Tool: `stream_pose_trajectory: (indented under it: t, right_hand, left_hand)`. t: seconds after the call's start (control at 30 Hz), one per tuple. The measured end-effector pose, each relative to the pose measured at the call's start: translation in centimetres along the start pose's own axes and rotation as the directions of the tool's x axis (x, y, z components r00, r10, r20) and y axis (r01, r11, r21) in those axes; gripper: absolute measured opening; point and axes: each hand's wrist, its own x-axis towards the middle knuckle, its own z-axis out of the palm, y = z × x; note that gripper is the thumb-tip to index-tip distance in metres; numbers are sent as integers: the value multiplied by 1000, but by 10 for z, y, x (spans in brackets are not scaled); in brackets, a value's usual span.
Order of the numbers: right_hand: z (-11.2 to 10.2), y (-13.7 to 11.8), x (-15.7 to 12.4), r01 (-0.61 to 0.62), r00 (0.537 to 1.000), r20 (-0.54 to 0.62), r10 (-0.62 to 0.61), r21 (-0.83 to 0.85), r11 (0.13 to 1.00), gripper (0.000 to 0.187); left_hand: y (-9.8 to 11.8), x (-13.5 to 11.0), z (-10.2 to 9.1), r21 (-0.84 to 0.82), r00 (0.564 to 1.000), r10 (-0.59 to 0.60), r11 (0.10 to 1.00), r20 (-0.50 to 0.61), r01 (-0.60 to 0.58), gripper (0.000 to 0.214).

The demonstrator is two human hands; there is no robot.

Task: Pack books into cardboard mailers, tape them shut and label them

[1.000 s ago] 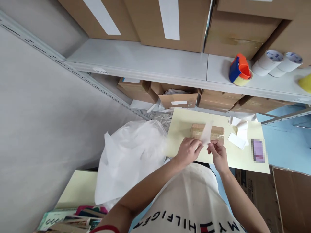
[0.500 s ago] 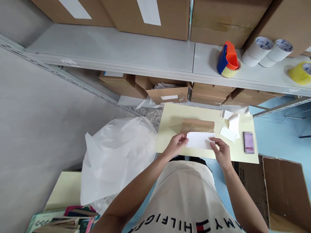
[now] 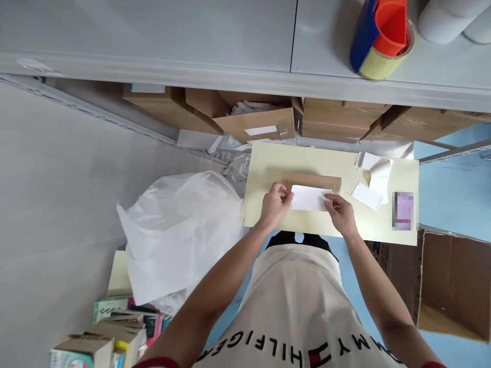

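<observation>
A small brown taped cardboard parcel [image 3: 312, 181] lies on a pale yellow table [image 3: 268, 163]. A white label [image 3: 308, 198] rests flat over its near part. My left hand [image 3: 275, 204] pinches the label's left end, fingers closed. My right hand [image 3: 339, 215] holds its right end with closed fingertips. Both hands sit at the parcel's near edge.
Loose white label pieces [image 3: 371, 179] lie right of the parcel. A large white plastic bag [image 3: 180, 230] stands left of the table. Cardboard boxes [image 3: 253, 120] sit under a grey shelf bearing a tape dispenser [image 3: 381, 38]. An open carton [image 3: 454, 283] is at right, books [image 3: 115, 332] at lower left.
The label, first held upright between both hands, has been turned flat and moved onto the parcel. My view has tilted down and closer to the table.
</observation>
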Motion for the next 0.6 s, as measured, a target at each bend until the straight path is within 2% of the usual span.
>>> stream_pose_trajectory:
  t: [0.17,0.33,0.6]
  right_hand:
    - [-2,-2,21,-22,999,30,24,-49,999,50]
    - [-3,-1,36,-26,998,62,33,-108,994,50]
    - [-6,-6,39,0,993,115,29,-245,969,49]
  left_hand:
    - [11,21,3,153,999,-51,987,7,49,15]
    - [11,34,7,260,993,-114,960,23,104,15]
    - [17,42,9,460,983,-176,878,61,128,17]
